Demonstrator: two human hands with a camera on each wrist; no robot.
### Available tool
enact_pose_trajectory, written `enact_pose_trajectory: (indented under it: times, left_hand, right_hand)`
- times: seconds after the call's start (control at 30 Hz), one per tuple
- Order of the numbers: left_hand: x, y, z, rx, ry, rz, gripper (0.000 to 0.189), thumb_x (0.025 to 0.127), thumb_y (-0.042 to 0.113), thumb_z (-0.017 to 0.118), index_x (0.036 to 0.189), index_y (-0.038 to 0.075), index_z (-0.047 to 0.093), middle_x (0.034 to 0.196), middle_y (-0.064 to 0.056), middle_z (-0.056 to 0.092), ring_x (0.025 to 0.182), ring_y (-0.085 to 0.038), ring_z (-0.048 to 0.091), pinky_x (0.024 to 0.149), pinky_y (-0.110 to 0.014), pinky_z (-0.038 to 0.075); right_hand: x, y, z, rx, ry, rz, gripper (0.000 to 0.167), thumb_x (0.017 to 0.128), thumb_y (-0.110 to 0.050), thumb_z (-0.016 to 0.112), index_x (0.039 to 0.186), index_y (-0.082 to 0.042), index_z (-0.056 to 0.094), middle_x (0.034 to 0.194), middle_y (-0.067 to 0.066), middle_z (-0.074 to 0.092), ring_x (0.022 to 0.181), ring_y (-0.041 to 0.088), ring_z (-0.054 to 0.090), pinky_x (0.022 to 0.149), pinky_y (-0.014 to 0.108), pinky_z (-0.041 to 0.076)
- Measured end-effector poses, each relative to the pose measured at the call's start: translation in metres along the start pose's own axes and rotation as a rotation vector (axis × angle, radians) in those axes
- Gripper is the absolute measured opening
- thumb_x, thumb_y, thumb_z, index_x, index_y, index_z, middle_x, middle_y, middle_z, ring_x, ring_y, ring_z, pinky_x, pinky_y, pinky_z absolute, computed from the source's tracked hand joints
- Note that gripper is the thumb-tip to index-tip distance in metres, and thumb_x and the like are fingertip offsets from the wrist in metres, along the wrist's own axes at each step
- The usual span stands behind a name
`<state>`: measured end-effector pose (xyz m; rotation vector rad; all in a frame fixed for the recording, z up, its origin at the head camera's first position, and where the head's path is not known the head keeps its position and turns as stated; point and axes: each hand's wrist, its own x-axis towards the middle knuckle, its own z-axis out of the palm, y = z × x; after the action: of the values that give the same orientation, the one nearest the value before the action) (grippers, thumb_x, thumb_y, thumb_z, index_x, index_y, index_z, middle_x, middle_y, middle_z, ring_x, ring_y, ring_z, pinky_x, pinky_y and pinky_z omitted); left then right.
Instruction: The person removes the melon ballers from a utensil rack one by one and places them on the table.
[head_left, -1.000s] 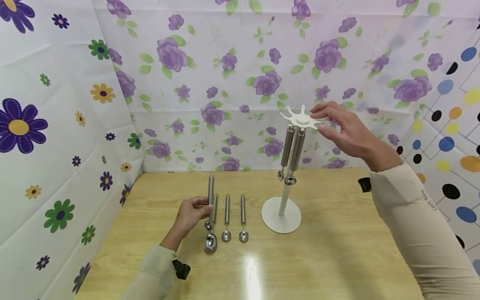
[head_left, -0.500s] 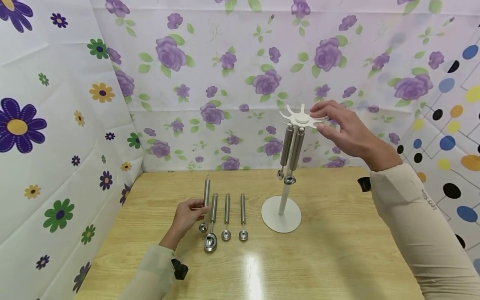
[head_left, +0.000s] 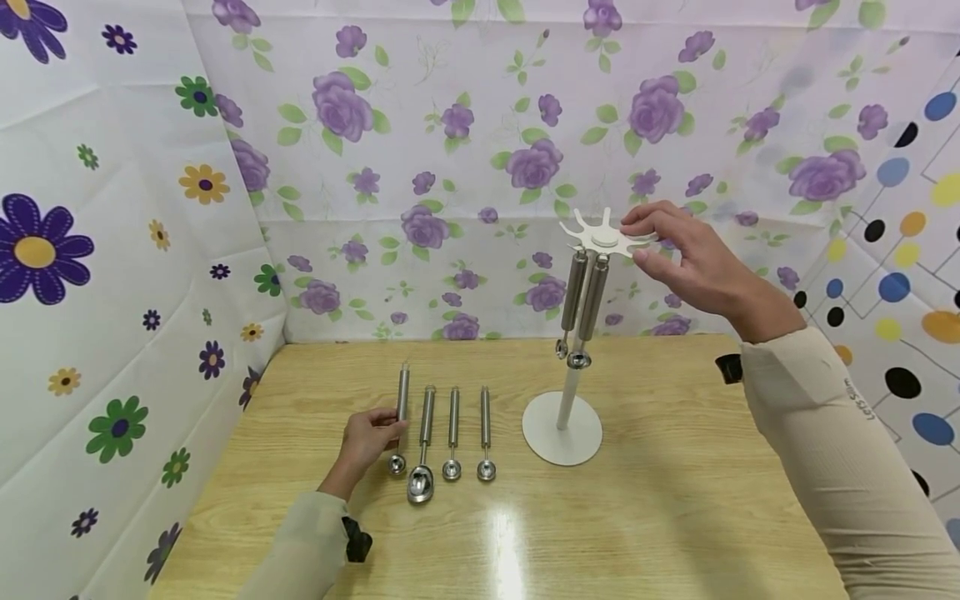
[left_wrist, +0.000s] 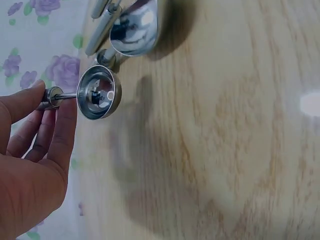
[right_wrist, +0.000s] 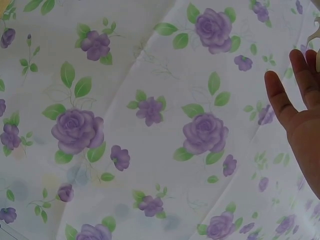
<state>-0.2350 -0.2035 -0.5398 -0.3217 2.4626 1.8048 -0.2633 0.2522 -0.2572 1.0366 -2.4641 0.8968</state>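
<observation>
In the head view my left hand point(head_left: 363, 440) pinches a steel melon baller point(head_left: 403, 392) by its handle, at the left end of the row of tools. The left wrist view shows its round cup point(left_wrist: 98, 94) facing the camera, with thumb and fingertips on the handle's lower end. At the right, my right hand point(head_left: 697, 265) grips one arm of the white utensil stand's hooked top point(head_left: 604, 238) between thumb and fingers. Two small steel scoops point(head_left: 592, 300) hang from this stand. Only part of the right hand point(right_wrist: 305, 125) shows in the right wrist view.
Right of the held baller lie a larger oval scoop point(head_left: 422, 483) and two small round-headed tools point(head_left: 453, 425) point(head_left: 486, 425), handles toward the back. The stand's round base point(head_left: 562, 446) rests on the wooden table point(head_left: 645, 517). Flowered cloth point(head_left: 480, 167) rises behind.
My left hand has moved left and down with the melon baller, from over the oval scoop to beside it. The right hand stays at the stand's top.
</observation>
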Motion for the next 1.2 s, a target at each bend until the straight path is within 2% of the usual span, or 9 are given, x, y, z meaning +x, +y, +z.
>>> enact_pose_trajectory:
  times: [0.53,0.7,0.87,1.0,1.2]
  left_hand:
    - [0.008,-0.008,0.002,0.086,0.025,-0.06,0.026,0.089,0.004,0.075,0.112,-0.009,0.069,0.095,-0.015,0.072,0.073,-0.016,0.069,0.064,-0.028,0.059]
    - [0.011,-0.009,0.002,0.133,0.023,-0.088,0.023,0.089,0.006,0.075,0.107,-0.007,0.071,0.089,-0.011,0.072,0.069,-0.012,0.064,0.061,-0.026,0.056]
    - [0.011,-0.008,0.002,0.209,0.015,-0.081,0.018,0.088,0.008,0.076,0.099,-0.007,0.073,0.078,-0.007,0.07,0.064,-0.012,0.063,0.059,-0.026,0.055]
    - [0.01,-0.008,0.003,0.256,0.003,-0.076,0.017,0.089,0.009,0.075,0.096,-0.007,0.073,0.075,-0.009,0.07,0.061,-0.014,0.064,0.057,-0.025,0.054]
    - [0.011,-0.009,0.005,0.259,-0.006,-0.094,0.017,0.089,0.007,0.075,0.096,-0.008,0.073,0.074,-0.01,0.071,0.057,-0.012,0.064,0.054,-0.025,0.054]
  right_hand:
    - [-0.001,0.001,-0.001,-0.008,-0.005,0.003,0.034,0.103,-0.017,0.051,0.128,0.005,0.058,0.139,0.017,0.049,0.128,0.041,0.043,0.101,0.065,0.034]
    - [0.0,0.001,0.0,-0.008,-0.007,0.006,0.033,0.103,-0.017,0.051,0.127,0.005,0.058,0.139,0.017,0.049,0.129,0.04,0.043,0.101,0.064,0.034]
    - [0.001,0.001,0.0,-0.008,-0.006,0.002,0.033,0.103,-0.017,0.051,0.127,0.005,0.058,0.139,0.016,0.049,0.128,0.04,0.044,0.1,0.064,0.034]
    - [0.001,0.001,0.0,-0.008,-0.005,0.0,0.033,0.103,-0.016,0.051,0.127,0.005,0.058,0.139,0.016,0.049,0.128,0.04,0.044,0.1,0.063,0.035]
    - [0.001,0.002,0.001,-0.01,0.0,-0.01,0.033,0.103,-0.017,0.051,0.126,0.006,0.059,0.139,0.017,0.05,0.128,0.041,0.044,0.1,0.064,0.035]
